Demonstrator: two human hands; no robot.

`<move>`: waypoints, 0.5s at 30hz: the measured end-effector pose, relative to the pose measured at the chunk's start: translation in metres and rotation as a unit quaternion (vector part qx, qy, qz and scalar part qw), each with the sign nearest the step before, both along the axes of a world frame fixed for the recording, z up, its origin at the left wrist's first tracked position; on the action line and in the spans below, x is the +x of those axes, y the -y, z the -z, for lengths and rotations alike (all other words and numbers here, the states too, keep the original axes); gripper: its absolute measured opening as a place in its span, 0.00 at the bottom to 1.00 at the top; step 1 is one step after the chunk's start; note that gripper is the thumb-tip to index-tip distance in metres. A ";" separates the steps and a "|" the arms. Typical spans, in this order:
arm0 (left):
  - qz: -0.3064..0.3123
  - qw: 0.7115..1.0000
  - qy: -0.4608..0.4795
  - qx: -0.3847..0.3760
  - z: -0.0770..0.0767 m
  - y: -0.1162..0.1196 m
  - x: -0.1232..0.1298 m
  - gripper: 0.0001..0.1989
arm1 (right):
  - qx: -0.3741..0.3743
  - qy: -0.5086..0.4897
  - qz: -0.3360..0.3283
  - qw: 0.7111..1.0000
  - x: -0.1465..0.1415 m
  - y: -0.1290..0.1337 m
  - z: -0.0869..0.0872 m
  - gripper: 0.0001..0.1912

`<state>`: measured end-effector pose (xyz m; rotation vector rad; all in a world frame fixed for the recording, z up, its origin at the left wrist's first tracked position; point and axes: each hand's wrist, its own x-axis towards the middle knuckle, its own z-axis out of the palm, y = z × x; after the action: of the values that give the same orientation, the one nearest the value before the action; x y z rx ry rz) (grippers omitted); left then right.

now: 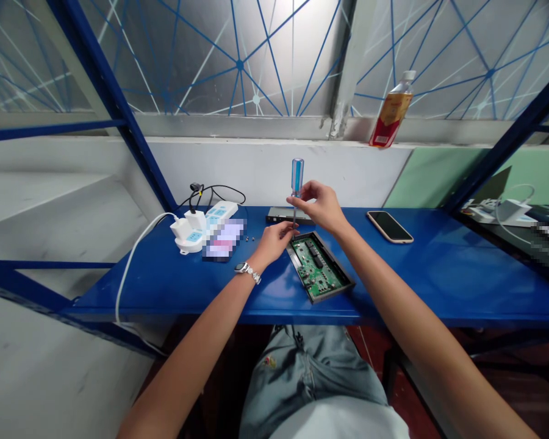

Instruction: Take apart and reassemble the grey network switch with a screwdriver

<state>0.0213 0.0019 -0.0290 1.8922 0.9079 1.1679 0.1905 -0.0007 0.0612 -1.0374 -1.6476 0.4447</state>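
Observation:
A screwdriver (pixel 297 174) with a clear blue handle stands upright in my right hand (pixel 322 204), whose fingers grip it below the handle. Its tip meets the far left corner of a green circuit board (pixel 319 274), which sits in a dark, shallow metal tray (pixel 333 292). My left hand (pixel 274 242), with a watch on the wrist, has its fingers closed around the lower shaft near the tip. Whether those fingers also hold a screw is hidden. A few tiny dark screws (pixel 249 239) lie left of my left hand.
Behind my hands lies a flat grey metal case (pixel 281 214). To the left are a white power strip (pixel 217 213) with plugs and a blurred-out phone (pixel 224 241). A dark-screened phone (pixel 390 227) rests at right. A drink bottle (pixel 392 113) stands on the window ledge.

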 end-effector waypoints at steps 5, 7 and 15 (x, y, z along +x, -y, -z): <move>-0.010 1.000 -0.008 0.005 0.001 -0.001 0.000 0.10 | -0.038 -0.036 -0.084 0.995 -0.001 -0.001 0.006 0.18; -0.009 1.000 -0.009 0.011 0.002 -0.002 0.000 0.09 | -0.052 -0.054 -0.097 0.992 0.000 -0.001 0.011 0.21; -0.011 0.999 -0.030 0.033 -0.002 0.001 -0.001 0.10 | -0.110 -0.129 -0.088 0.982 -0.004 0.004 0.042 0.20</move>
<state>0.0200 0.0007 -0.0273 1.9840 0.9349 1.1731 0.1870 -0.0050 0.0189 -0.9511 -1.4839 0.8592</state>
